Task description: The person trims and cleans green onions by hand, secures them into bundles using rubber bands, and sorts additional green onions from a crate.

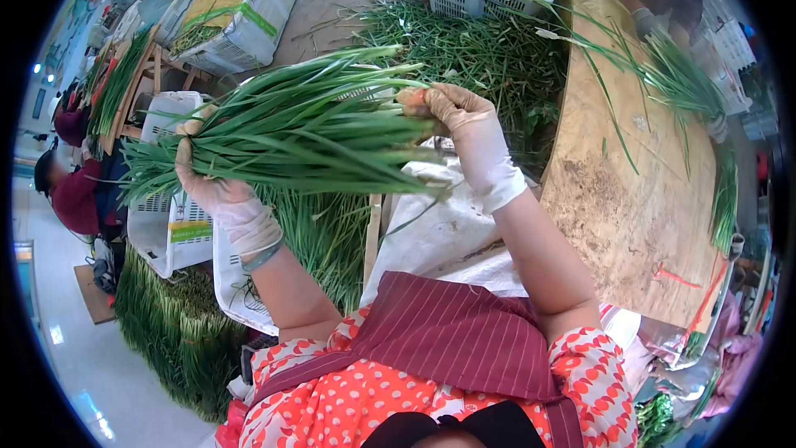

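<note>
A bunch of long green leafy stalks [307, 124] is held up level in front of my chest. My left hand [215, 187], in a pale glove, is wrapped round its leafy end at the left. At the right, my gloved right hand [464, 120] is closed at the root end, with its fingers pressed on something small and orange-red that I cannot make out clearly. Below the bunch, more green stalks [319, 236] lie beside a white plastic sheet [448, 224].
A wooden board [622, 191] with loose stalks stands at the right, a person's gloved hand [647, 23] at its far end. White crates [170, 232] and stacked bundles [178, 332] are at the left. Loose greens [481, 50] cover the floor ahead. Another person [75, 195] is far left.
</note>
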{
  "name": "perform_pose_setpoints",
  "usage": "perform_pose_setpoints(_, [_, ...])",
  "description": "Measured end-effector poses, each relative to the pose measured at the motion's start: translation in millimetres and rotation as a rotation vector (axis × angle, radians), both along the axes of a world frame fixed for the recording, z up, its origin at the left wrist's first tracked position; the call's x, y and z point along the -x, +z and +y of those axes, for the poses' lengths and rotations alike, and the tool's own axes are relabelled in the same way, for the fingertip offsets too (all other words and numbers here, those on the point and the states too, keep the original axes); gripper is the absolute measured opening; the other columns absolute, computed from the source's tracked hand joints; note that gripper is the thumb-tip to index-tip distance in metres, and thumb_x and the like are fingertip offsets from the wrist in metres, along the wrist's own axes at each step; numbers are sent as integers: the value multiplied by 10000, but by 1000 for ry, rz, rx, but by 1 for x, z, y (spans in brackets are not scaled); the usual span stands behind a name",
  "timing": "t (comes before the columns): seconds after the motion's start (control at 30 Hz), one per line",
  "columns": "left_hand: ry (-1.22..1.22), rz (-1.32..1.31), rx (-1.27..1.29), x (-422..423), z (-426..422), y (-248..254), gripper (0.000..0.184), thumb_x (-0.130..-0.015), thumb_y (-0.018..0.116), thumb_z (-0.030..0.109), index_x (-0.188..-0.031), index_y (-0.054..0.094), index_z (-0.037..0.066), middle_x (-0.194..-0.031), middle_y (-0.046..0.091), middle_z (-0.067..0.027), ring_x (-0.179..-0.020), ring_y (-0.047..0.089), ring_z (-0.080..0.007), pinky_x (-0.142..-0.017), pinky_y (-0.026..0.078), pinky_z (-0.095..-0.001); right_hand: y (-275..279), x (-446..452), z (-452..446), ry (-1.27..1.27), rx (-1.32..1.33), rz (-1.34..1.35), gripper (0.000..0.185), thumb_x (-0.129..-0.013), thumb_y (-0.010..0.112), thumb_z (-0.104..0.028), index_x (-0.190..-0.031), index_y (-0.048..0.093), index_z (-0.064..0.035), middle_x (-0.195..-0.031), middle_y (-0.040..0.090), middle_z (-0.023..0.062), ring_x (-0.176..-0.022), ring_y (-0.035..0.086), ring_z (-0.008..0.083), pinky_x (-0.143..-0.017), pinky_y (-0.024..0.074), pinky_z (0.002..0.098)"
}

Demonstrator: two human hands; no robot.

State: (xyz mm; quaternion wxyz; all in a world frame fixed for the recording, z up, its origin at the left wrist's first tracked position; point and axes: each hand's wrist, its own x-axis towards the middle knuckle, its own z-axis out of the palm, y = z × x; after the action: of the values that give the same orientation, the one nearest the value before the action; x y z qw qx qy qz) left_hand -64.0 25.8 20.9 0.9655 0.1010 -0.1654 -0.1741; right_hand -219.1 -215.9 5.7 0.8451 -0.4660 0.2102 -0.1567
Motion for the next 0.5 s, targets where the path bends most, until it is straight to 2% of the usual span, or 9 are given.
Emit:
perform_pose_setpoints(0.03, [-1, -2, 1, -2, 0, -1, 183, -811, 479, 64, -972, 550, 14, -925, 541, -95, -961, 483, -235, -918, 392, -454, -3, -2, -3, 50, 45, -42, 212, -894, 548, -175, -951, 632, 11, -792, 660, 73, -688, 613, 120, -635, 505, 237])
perform_pose_setpoints(0.1, [169, 103, -130, -10, 4, -7, 158, -822, 458, 89, -940, 537, 21, -921, 540, -93, -969, 476, -241, -924, 388, -453, -8, -6, -8, 139, 110, -93, 270, -897, 534, -229, -953, 636, 14, -740, 647, 58, -647, 597, 115, -638, 506, 245])
perform_pose_setpoints(0.23, [55, 96, -66, -16, 10, -19, 171, -825, 445, 117, -936, 530, 19, -933, 548, -96, -979, 478, -244, -926, 389, -453, -1, 0, -16, 97, 57, -105, 296, -901, 524, -242, -1012, 631, 11, -751, 653, 61, -694, 603, 113, -698, 490, 241])
perform_pose_setpoints(0.33, [168, 128, -143, -22, 16, -29, 177, -822, 431, 127, -923, 526, 17, -958, 554, -117, -998, 484, -257, -928, 390, -477, 5, 4, -24, 112, 71, -75, 303, -907, 515, -250, -1003, 635, 11, -731, 645, 55, -670, 587, 102, -683, 477, 234])
perform_pose_setpoints(0.37, [76, 78, -86, -23, 17, -30, 195, -822, 424, 133, -929, 531, 9, -976, 563, -133, -1000, 498, -268, -928, 394, -492, 1, 4, -29, 46, 132, -48, 285, -918, 498, -233, -944, 636, 15, -822, 662, 94, -654, 595, 135, -700, 498, 264])
perform_pose_setpoints(0.4, [-16, 28, -29, -24, 20, -32, 213, -821, 416, 138, -934, 535, 2, -995, 571, -150, -1002, 511, -280, -929, 398, -507, -4, 5, -37, 45, 132, -48, 285, -918, 498, -233, -944, 636, 15, -822, 662, 94, -654, 595, 135, -700, 498, 264])
perform_pose_setpoints(0.43, [-15, 28, -30, -27, 23, -34, 213, -821, 416, 138, -934, 535, 2, -995, 571, -150, -1002, 511, -280, -929, 398, -507, -12, 7, -49, -68, 116, -175, 276, -924, 486, -218, -949, 635, 12, -830, 661, 84, -640, 568, 122, -702, 492, 259])
perform_pose_setpoints(0.47, [109, 85, -98, -31, 30, -36, 237, -822, 408, 144, -947, 540, -7, -1006, 577, -163, -996, 523, -292, -930, 400, -517, -18, 9, -63, -179, 97, -301, 268, -930, 473, -203, -953, 635, 10, -838, 659, 75, -626, 541, 109, -704, 487, 254])
perform_pose_setpoints(0.5, [234, 141, -168, -33, 36, -39, 260, -822, 399, 150, -959, 546, -16, -1017, 582, -177, -990, 536, -304, -931, 402, -526, -24, 13, -81, -207, 12, -327, 285, -927, 482, -221, -1066, 582, 8, -761, 607, 32, -606, 502, 97, -711, 470, 248])
